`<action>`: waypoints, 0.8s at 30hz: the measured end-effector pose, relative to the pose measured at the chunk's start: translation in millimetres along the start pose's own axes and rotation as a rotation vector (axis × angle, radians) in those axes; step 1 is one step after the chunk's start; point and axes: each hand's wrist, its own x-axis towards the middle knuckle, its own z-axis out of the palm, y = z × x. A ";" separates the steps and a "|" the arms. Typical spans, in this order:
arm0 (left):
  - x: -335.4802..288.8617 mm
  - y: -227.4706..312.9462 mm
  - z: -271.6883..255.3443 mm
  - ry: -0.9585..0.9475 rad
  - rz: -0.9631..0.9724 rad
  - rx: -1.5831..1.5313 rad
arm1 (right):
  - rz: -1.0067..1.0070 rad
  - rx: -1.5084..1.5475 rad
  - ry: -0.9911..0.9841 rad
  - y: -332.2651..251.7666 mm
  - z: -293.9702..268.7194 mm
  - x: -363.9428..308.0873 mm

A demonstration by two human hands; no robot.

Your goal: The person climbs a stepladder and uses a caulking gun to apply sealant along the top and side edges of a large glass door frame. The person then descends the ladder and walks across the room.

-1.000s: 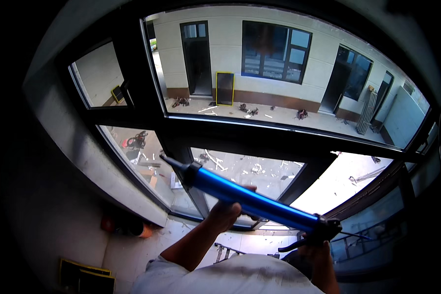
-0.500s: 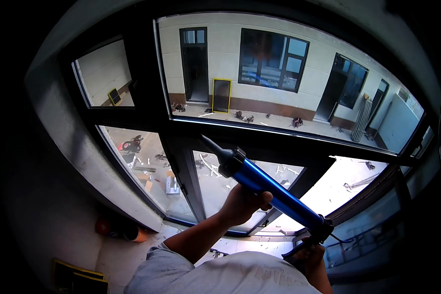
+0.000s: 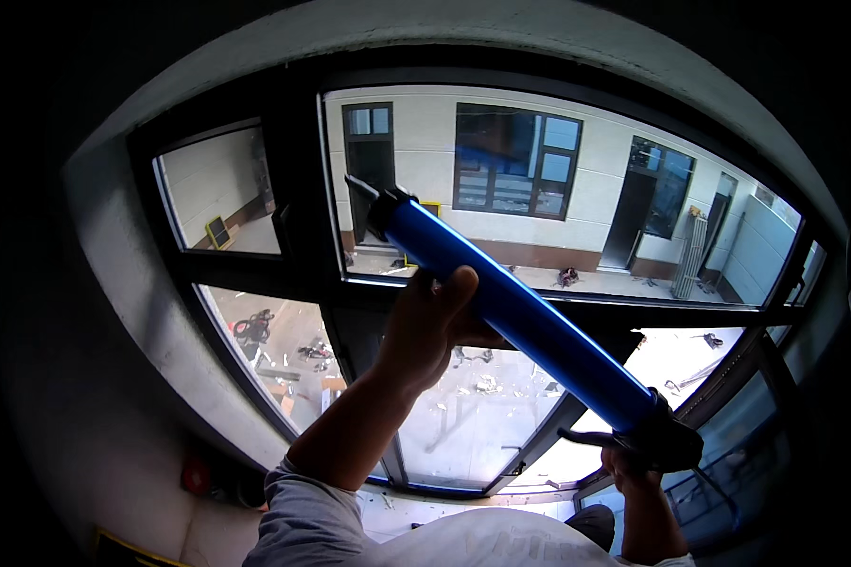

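A caulking gun (image 3: pixel 529 302) with a shiny blue barrel slants across the view, its grey nozzle (image 3: pixel 360 189) up at the left. The nozzle tip appears near the left edge of the large upper window pane (image 3: pixel 425 236); I cannot tell whether it touches. My left hand (image 3: pixel 435 321) is closed round the underside of the barrel, thumb up along its side. At the gun's lower right end, my right hand (image 3: pixel 635 468) grips below the black handle and trigger (image 3: pixel 586 437). Part of its fingers is hidden by the handle.
A dark window frame (image 3: pixel 298 180) surrounds several panes, with an open door panel (image 3: pixel 728 454) at the right. A pale wall (image 3: pixel 132 283) stands at the left. A yellow-edged panel (image 3: pixel 128 548) lies low at the left, near a red object (image 3: pixel 196 475).
The caulking gun and both hands have come up and nearer, the nozzle moving up and left. The view has tilted, so the window sits lower.
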 end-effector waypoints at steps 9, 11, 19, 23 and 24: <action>72.4 39.8 41.5 -0.025 0.186 -0.007 | -0.586 -0.863 -0.024 -64.2 24.2 56.0; 88.8 42.5 52.7 -0.053 0.226 0.041 | -0.690 -1.111 -0.021 -73.4 21.8 65.1; 124.8 52.9 77.6 -0.091 0.172 0.021 | -0.834 -1.049 0.018 -97.7 24.7 93.1; 138.2 55.7 75.1 -0.129 0.195 0.010 | -0.909 -1.007 0.013 -107.4 33.9 106.5; 138.8 56.6 75.6 -0.133 0.199 0.014 | -0.932 -1.014 0.012 -108.0 34.4 107.6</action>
